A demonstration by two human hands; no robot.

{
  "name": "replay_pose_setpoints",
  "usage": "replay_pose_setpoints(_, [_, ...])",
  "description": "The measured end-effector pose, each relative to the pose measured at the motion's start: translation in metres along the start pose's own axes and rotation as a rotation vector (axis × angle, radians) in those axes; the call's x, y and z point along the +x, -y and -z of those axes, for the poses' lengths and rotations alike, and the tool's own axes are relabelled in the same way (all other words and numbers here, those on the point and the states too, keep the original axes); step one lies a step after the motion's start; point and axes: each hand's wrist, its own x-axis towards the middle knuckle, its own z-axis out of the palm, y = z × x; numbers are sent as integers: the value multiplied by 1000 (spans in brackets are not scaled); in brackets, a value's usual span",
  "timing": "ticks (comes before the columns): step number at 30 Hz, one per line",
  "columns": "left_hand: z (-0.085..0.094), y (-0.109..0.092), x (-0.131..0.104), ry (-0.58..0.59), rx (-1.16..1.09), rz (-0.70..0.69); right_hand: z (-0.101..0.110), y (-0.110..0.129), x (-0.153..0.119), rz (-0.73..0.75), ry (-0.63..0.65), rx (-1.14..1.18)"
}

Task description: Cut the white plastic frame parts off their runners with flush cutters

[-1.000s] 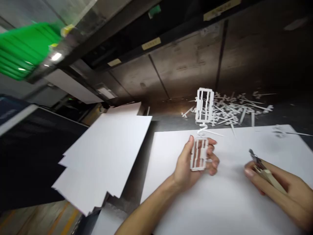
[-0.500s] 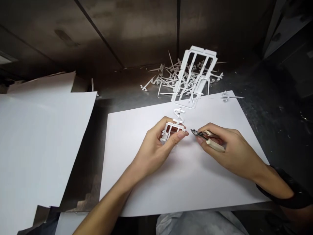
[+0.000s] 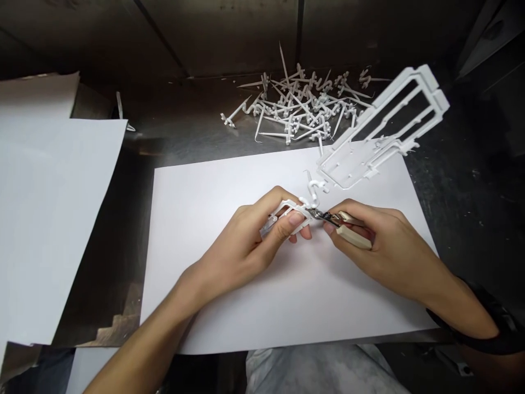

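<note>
My left hand (image 3: 256, 235) pinches the small end of a white plastic frame piece (image 3: 438, 101) between thumb and fingers. A curved white link joins that end to a long rectangular frame, which sticks up and to the right over the paper. My right hand (image 3: 381, 246) is wrapped around side cutters (image 3: 355, 238) with cream handles. Their metal jaws touch the white plastic at the link, just beside my left thumb; whether they are closed through it I cannot tell.
Beneath my hands lies a large white sheet of paper (image 3: 246, 317) on a dark metal bench (image 3: 184, 131). Behind it is a heap of thin white plastic pieces (image 3: 295, 109). More white sheets (image 3: 49, 202) lie at the left.
The long frame has swung to the right as my left hand tilted it. The cutters' jaws have moved from a gap beside the plastic to touching it.
</note>
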Motion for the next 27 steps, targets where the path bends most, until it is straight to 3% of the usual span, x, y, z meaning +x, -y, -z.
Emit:
replay_pose_setpoints(11, [1, 4, 1, -140, 133, -81, 5, -1, -1, -13, 50, -28])
replay_pose_setpoints(27, [4, 5, 1, -69, 87, -126, 7, 0, -2, -79, 189, 26])
